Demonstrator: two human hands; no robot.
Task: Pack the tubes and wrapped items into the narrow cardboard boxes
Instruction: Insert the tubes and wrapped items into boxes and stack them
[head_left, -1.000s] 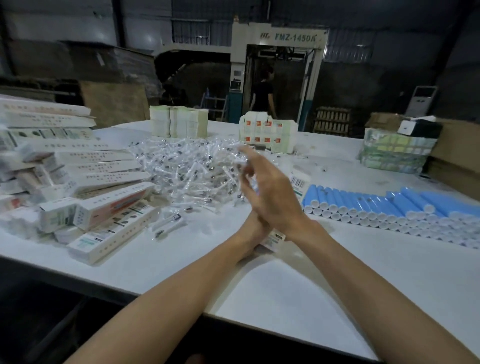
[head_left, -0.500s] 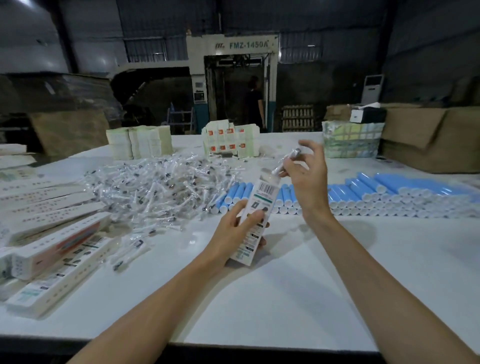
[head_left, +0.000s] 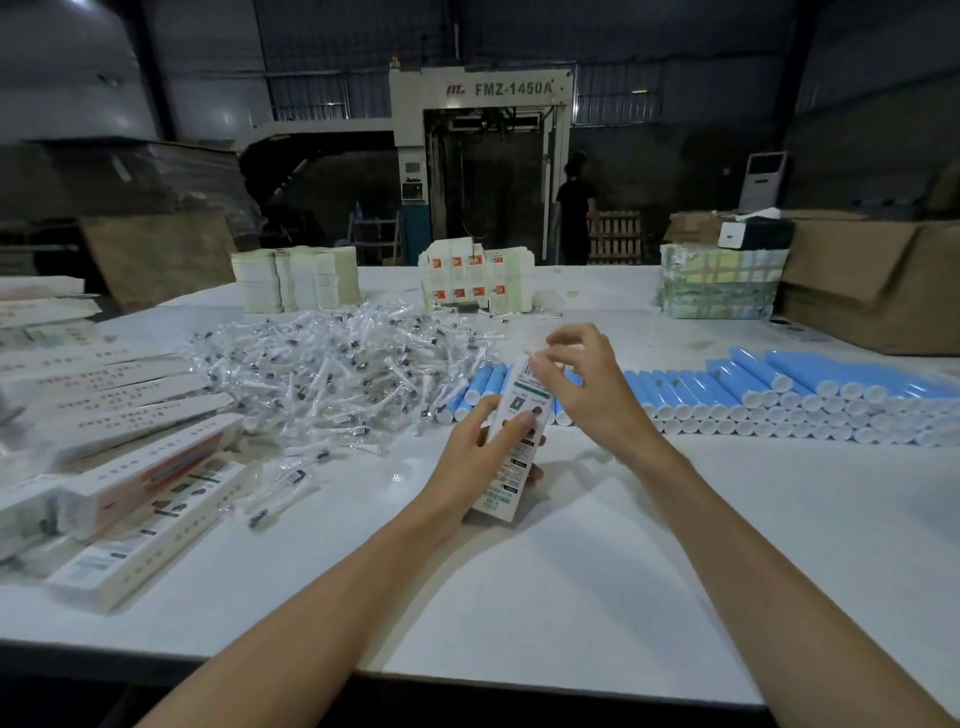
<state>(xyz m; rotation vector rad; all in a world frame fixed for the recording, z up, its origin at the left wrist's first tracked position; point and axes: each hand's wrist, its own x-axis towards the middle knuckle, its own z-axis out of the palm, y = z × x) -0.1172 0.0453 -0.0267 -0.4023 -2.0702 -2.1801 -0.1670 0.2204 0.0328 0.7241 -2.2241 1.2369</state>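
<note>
Head view: your left hand (head_left: 483, 447) gripped the narrow box (head_left: 506, 486) round its middle, tilted mouth-up so the opening met your right hand (head_left: 587, 384). That hand pinched what looked like a wrapped item (head_left: 536, 354) right at the box's mouth, though it was blurred. The wrapped heap (head_left: 332, 374) lay beyond-left of the box and the blue tubes (head_left: 779, 395) beyond-right, both handy for refills.

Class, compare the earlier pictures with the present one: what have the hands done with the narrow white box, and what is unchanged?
The right hand, earlier holding a clear-wrapped item above the narrow white cardboard box, has lowered it into the open top, apparently still pinching its end. The left hand still grips the box. The pile of wrapped items and blue plastic tubes lie unmoved.
</note>
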